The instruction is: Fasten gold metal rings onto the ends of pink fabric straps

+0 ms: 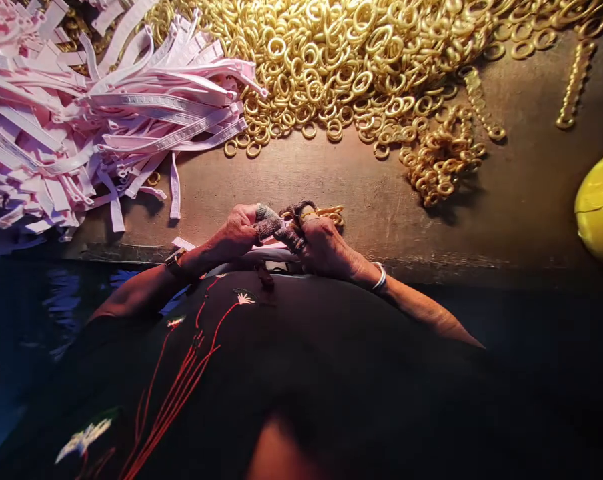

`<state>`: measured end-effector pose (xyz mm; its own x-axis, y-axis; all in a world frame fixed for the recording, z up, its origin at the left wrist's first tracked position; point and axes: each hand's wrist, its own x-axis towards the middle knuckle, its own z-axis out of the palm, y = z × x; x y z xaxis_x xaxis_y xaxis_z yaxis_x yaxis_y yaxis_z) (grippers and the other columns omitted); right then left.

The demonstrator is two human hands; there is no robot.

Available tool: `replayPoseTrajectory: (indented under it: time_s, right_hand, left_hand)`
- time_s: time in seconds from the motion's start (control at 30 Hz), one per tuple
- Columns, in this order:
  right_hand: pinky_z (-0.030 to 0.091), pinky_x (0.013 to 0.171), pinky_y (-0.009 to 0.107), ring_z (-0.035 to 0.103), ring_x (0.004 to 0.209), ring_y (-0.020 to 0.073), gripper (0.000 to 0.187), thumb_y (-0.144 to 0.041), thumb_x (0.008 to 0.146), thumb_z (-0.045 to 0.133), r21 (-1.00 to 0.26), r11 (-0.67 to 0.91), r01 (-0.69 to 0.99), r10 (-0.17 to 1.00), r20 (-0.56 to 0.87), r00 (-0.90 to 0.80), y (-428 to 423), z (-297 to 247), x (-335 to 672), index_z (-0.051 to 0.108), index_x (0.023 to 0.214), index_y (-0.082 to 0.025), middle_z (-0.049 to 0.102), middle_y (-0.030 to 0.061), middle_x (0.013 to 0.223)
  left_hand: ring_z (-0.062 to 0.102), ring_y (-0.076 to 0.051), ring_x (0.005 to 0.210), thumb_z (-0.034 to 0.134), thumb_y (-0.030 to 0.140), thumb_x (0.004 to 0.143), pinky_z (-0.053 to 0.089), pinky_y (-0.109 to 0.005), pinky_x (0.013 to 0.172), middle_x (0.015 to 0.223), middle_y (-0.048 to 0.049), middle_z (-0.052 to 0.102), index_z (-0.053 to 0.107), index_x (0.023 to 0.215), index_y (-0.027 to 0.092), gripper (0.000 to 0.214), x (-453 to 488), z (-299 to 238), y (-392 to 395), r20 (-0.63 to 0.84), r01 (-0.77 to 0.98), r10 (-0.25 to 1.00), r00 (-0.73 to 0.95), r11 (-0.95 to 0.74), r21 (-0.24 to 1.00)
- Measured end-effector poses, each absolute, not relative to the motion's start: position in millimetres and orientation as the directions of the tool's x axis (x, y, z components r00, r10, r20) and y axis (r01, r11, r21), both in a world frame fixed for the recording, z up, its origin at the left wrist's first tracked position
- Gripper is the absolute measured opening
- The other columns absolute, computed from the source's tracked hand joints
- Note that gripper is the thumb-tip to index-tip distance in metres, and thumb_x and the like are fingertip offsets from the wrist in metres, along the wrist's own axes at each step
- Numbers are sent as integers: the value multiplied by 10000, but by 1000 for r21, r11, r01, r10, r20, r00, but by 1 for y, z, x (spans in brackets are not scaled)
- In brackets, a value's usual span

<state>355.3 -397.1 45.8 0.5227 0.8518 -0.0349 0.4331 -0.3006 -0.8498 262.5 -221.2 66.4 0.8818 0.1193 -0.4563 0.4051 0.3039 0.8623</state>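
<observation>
1. Two hands at the near edge of the surface (331, 180): my left hand (239, 232) and right hand (321, 243), wrapped fingers (269, 221) pinched together on a short chain of gold rings (329, 213).
2. Loose gold rings (331, 60), a large heap at the far side, unlinked, by my judgement most of the work left.
3. Finished chains (441, 157), a small pile right of centre; two strands lie further right.
4. Pink plastic strips (81, 113), heaped far left.
5. Yellow round object (601, 203), right edge.
</observation>
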Motion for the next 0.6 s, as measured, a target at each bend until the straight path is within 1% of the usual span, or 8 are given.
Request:
replayPoseTrajectory:
  time_s: [0.1, 0.23, 0.3, 0.4, 0.5, 0.53, 0.6]
  right_hand:
    - [328, 616, 287, 413, 628, 133, 526, -715, 971, 539, -865, -247, 437, 912, -55, 407, -395, 45, 358, 363, 828, -240, 514, 8, 710]
    - [332, 636, 286, 395, 641, 128, 479, -606, 1008, 549, -843, -228, 487, 947, -77, 311, -391, 36, 361, 354, 774, -236, 506, 13, 710]
    - [315, 631, 283, 380, 622, 119, 459, -558, 1021, 548, -826, -220, 520, 958, -81, 276, -390, 34, 363, 358, 758, -232, 500, 11, 703]
    - [282, 619, 278, 363, 592, 108, 407, -521, 1048, 519, -781, -244, 574, 957, -96, 275, -388, 38, 369, 429, 796, -215, 507, 3, 693]
    - [276, 627, 276, 409, 605, 114, 419, -539, 1078, 463, -692, -289, 662, 939, -72, 336, -389, 43, 376, 538, 883, -176, 572, 30, 744]
    - [279, 631, 278, 429, 616, 120, 448, -555, 1083, 447, -647, -307, 698, 933, -59, 356, -391, 43, 380, 566, 894, -166, 592, 45, 760]
    - [306, 649, 286, 477, 649, 141, 513, -594, 1080, 427, -544, -358, 759, 915, -44, 401, -397, 40, 391, 611, 889, -155, 627, 75, 779]
  left_hand:
    - [561, -97, 568, 982, 594, 576, 423, -209, 515, 636, -30, 653, 678, 716, 111, 587, 257, 67, -225, -471, 405, 133, 872, 343, 847]
    - [520, -82, 535, 988, 523, 601, 401, -206, 504, 595, 2, 598, 622, 679, 124, 547, 255, 61, -229, -517, 448, 102, 850, 376, 811]
    - [528, -89, 541, 983, 505, 612, 401, -211, 514, 592, 3, 592, 611, 683, 131, 532, 256, 58, -229, -535, 463, 110, 838, 377, 802]
    - [538, -101, 548, 967, 561, 603, 409, -219, 523, 600, -5, 603, 624, 699, 140, 552, 263, 55, -226, -523, 450, 127, 843, 365, 815]
    - [512, -99, 535, 941, 601, 603, 400, -222, 511, 603, -11, 621, 665, 701, 141, 545, 277, 52, -220, -425, 384, 158, 891, 236, 893]
    - [506, -102, 534, 920, 602, 631, 399, -226, 509, 605, -14, 627, 684, 708, 143, 523, 282, 50, -218, -383, 359, 157, 910, 163, 919]
    - [528, -123, 561, 848, 590, 730, 423, -242, 530, 631, -28, 648, 722, 741, 150, 458, 291, 44, -217, -299, 303, 125, 946, -13, 953]
